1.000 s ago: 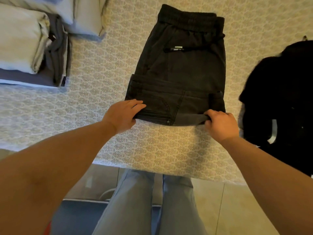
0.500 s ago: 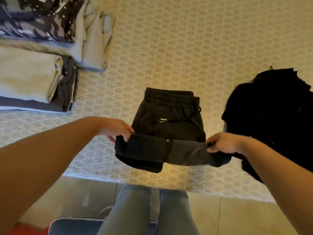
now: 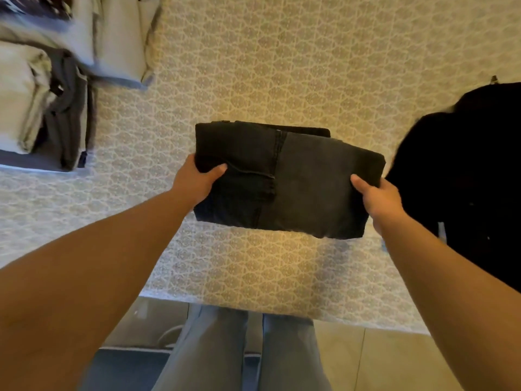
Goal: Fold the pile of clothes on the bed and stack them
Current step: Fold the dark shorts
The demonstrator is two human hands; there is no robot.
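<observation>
The person is holding a folded pair of dark trousers (image 3: 284,179) over the middle of the bed (image 3: 282,66), one hand at each short end, which is keeping the bundle flat and the folds from slipping apart. The left hand (image 3: 194,182) is gripping the left end, its thumb lying across the top face and the remaining fingers hidden beneath; the right hand (image 3: 379,197) is gripping the right end in the same manner, thumb on top, fingers under the cloth. Whether the bundle is resting on the patterned cover or being carried just clear of it cannot be told with certainty, though a shadow beneath its near edge suggests it is raised. Stacks of folded clothes (image 3: 56,94) are lying at the far left, well apart from the bundle, and are the likely destination. An unfolded black garment (image 3: 465,179) is lying just beside the right hand, so in my judgement the open room for moving is leftward, across bare cover. The near edge of the bed is running close below the bundle, with the person's legs (image 3: 239,351) standing against it.
</observation>
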